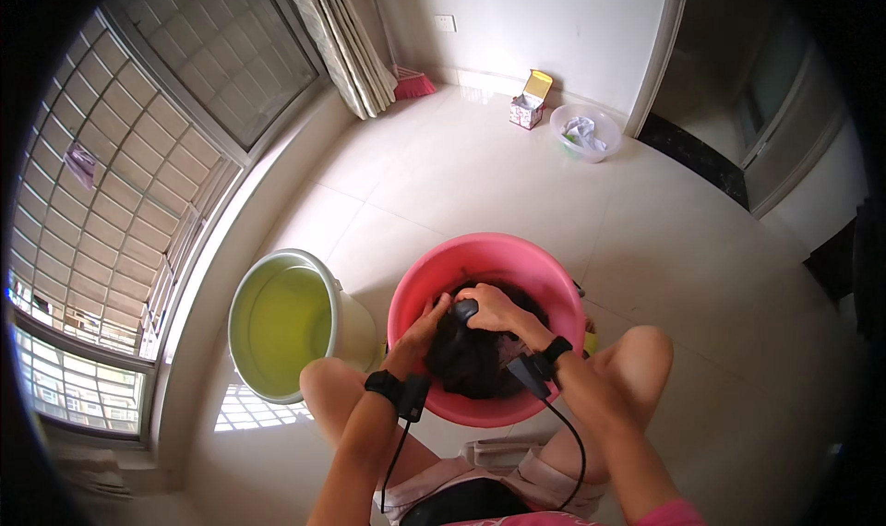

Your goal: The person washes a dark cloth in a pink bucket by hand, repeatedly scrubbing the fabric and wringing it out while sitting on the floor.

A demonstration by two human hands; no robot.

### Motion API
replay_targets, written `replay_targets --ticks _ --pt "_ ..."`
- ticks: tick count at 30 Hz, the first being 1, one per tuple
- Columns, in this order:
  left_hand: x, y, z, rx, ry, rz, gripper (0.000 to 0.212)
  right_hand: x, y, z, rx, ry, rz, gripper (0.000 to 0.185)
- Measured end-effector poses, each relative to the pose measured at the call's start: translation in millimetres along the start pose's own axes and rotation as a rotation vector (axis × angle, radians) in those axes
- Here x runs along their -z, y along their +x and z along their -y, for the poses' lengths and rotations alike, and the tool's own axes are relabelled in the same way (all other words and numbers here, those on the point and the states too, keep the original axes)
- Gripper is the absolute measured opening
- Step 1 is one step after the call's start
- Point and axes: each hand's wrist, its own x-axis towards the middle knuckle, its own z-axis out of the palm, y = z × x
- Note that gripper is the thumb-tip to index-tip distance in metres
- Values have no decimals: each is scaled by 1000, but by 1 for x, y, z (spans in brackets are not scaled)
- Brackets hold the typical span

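A pink plastic basin [488, 243] stands on the floor between my knees, with wet-looking dark cloth [457, 370] heaped inside. Over the heap, my right hand [490, 307] has its fingers curled around a small, smooth, dark object [464, 310]; whether that is a brush or a bunched part of the cloth, I cannot tell. Against the left side of the same heap rests my left hand [428, 327], its fingertips close to the dark object. Its palm side is hidden, so I cannot tell if it grips the cloth. Each wrist wears a black strap with a cabled device.
A large bucket with a yellow-green inside [287, 325] stands left of the basin. Farther off on the tiled floor are an open small box [527, 111], a translucent basin [606, 153] holding cloth, and a red broom [414, 85]. A barred window [118, 201] is at left.
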Motion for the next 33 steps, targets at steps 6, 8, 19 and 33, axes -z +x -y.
replay_targets --ticks 6,8,19,33 --pt "-54 -36 -41 -126 476 -4 54 54 -42 19 214 125 -111 39" --pt "-61 -52 -49 -166 754 -193 40 62 -46 10 165 188 -54 40" --pt "-114 -115 -70 -551 411 18 12 4 -46 -48 -100 -192 59 89" --pt "-78 -80 -42 -141 -451 64 34 15 -32 -14 -51 969 -370 16"
